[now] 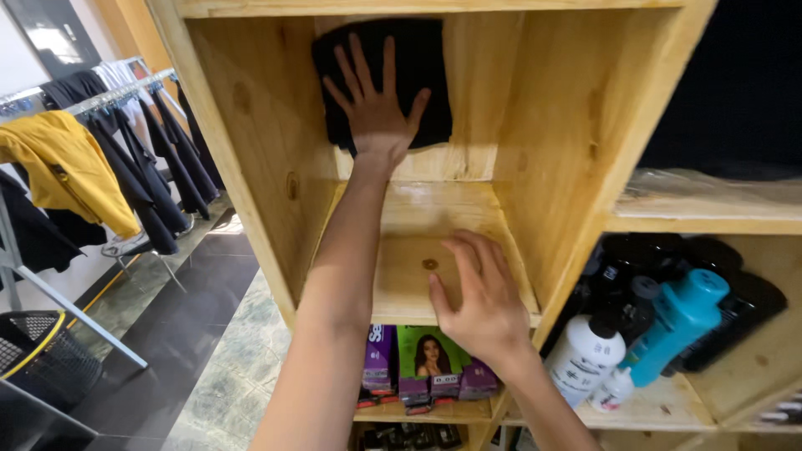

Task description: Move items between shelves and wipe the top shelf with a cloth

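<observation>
1. Your left hand [374, 113] presses flat on the black cloth [418, 71], fingers spread wide; the grip is open, and the palm pins the cloth rather than clasping it, so the fabric stays up by pressure alone
2. The black cloth sits against the back wall of the wooden cubby [267, 142], in its upper part, well above the shelf board [418, 213]; it hangs a little past your palm on both sides, since only the middle is pressed
3. Your right hand [476, 301] rests on the front edge of the shelf board, fingers loosely bent and holding nothing; placed there, it looks to steady you while the other arm reaches deep into the cubby
4. The shelf board is glossy and shows a small dark knot just beside your right fingertips
5. Below the board, purple and green boxes [426, 363] stand in a row, upright, facing out
6. To the right, in the next compartment, a white bottle [585, 355] and a teal bottle [681, 321] lean among dark bottles
7. At left, well apart, a clothes rack [109, 96] carries dark garments and a yellow one [63, 163], with a black wire basket [42, 359] on the floor near it
</observation>
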